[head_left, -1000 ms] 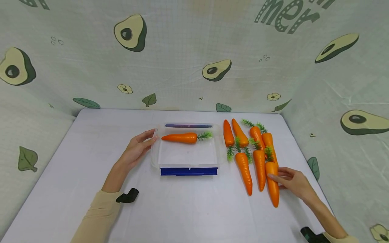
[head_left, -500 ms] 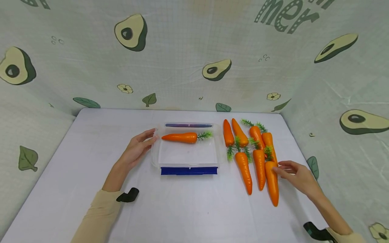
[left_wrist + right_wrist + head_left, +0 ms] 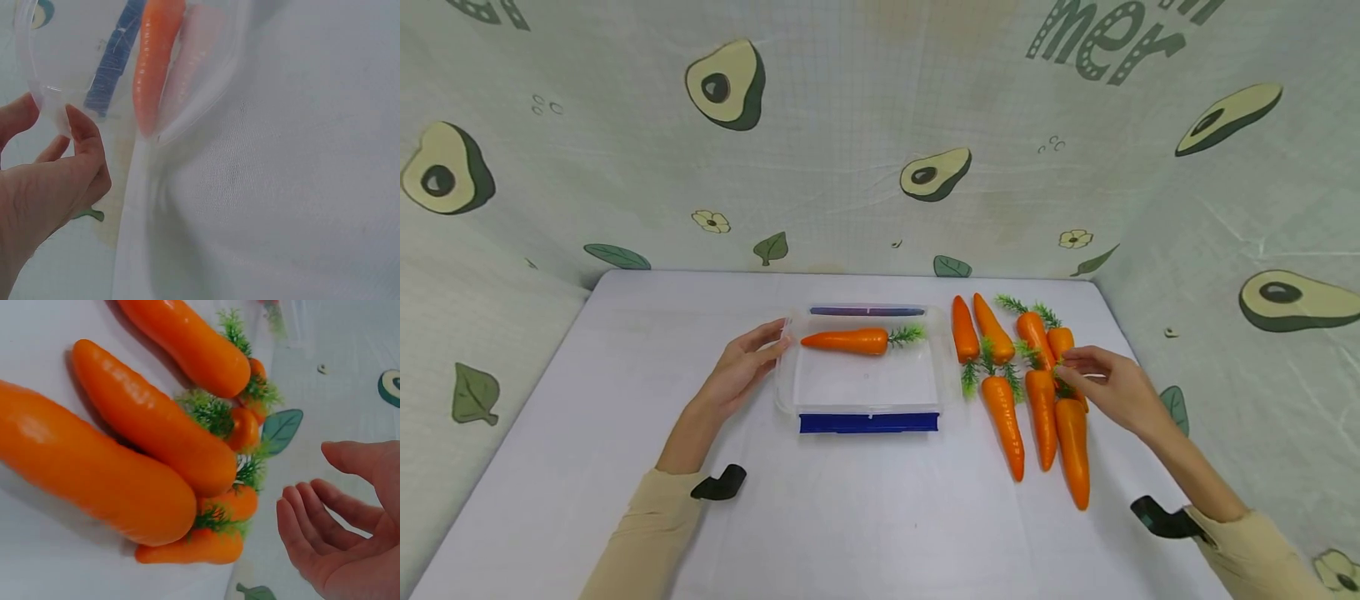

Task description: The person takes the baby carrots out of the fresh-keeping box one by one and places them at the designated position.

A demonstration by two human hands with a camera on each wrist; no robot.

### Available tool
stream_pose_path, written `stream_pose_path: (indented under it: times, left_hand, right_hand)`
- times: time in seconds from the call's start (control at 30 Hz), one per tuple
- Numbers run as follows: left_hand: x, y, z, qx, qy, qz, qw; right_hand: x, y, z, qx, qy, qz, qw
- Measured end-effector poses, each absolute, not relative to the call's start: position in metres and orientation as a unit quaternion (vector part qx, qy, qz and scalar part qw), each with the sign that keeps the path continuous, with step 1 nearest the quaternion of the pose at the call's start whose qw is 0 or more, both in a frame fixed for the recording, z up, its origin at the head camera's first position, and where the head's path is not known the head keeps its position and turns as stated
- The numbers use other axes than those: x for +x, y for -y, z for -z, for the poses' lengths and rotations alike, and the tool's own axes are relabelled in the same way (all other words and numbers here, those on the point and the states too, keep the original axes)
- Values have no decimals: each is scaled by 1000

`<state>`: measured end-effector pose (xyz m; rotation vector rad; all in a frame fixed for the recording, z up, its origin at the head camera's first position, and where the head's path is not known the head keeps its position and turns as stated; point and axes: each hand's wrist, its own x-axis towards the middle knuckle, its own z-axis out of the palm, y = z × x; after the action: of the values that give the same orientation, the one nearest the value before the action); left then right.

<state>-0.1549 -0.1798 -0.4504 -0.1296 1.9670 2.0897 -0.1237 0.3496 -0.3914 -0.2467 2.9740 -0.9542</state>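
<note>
A clear plastic food container (image 3: pixel 865 385) with blue side clips sits mid-table. One orange carrot (image 3: pixel 847 341) with green leaves lies across its back part. My left hand (image 3: pixel 741 367) holds the container's left rim between thumb and fingers, as the left wrist view also shows. To the right, several toy-like carrots (image 3: pixel 1072 450) lie in two rough rows. Over the rear right of these is my right hand (image 3: pixel 1108 385), thumb and fingers apart around the leaves of a front carrot. In the right wrist view that hand (image 3: pixel 350 531) has nothing between its gently bent fingers.
A white-covered table (image 3: pixel 880 517) bears everything. Behind it and at both sides hangs a pale cloth (image 3: pixel 835 150) printed with avocados and leaves. The carrots lie close to the container's right side, some touching one another.
My right hand has left the front-right carrot and moved away from me, up to the leaves and the rear carrots. My left hand and the container stay put.
</note>
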Motion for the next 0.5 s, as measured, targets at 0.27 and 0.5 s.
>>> stream_pose_path:
  times: [0.27, 0.5]
  left_hand:
    - [-156, 182, 453, -45, -681, -718, 134]
    - [-156, 182, 453, -48, -680, -720, 133]
  right_hand:
    - [-145, -317, 372, -130, -943, 307, -8]
    - [-161, -289, 364, -174, -932, 317, -16]
